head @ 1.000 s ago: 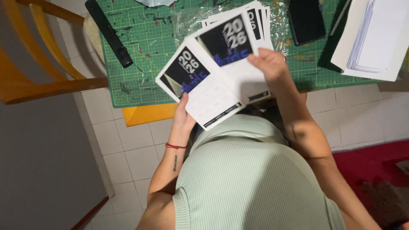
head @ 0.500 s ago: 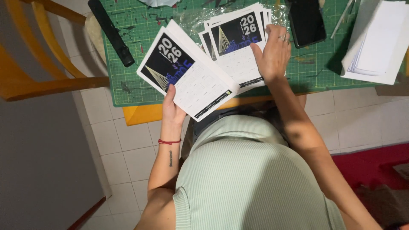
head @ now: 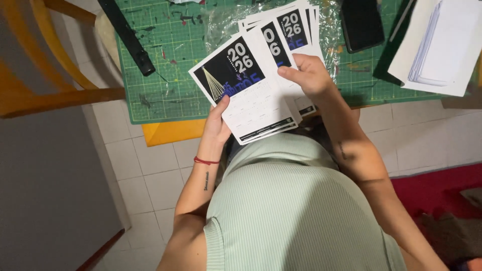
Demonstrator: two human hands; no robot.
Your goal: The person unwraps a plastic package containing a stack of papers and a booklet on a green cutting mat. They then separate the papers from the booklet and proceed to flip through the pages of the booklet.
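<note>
The person is holding a fan of printed calendar cards over the near edge of the desk (head: 150, 108), which is covered by a green cutting mat (head: 165, 60). The left hand (head: 217, 125) is gripping the front card (head: 246, 93) at its near left corner, thumb lying on the printed face and the other fingers hidden behind the sheet, so how firmly they are closing cannot be told. The right hand (head: 309, 75) is pinching the remaining cards (head: 288, 37) from the right, fingers curling over the top of the stack and the thumb pressing from below.

The main risk, as I judge it, is lying in that one-corner hold on the front card: the sheet is hanging out over the gap between desk and body, and a loose thumb could be letting it droop, bend or slide down to the tiled floor (head: 150, 170). The fanned cards under the right hand are overlapping unevenly, so a shift of the fingers could be letting several slip out at once or creasing their corners.

The cards are also sitting above a crinkled clear plastic wrapper (head: 226, 20) on the mat, which could be catching an edge. A dark phone (head: 361, 22) is lying just to the far right, near a stack of white paper (head: 437, 45), and a long black tool (head: 125, 35) is lying to the far left; a sweeping elbow could be knocking any of them.
</note>
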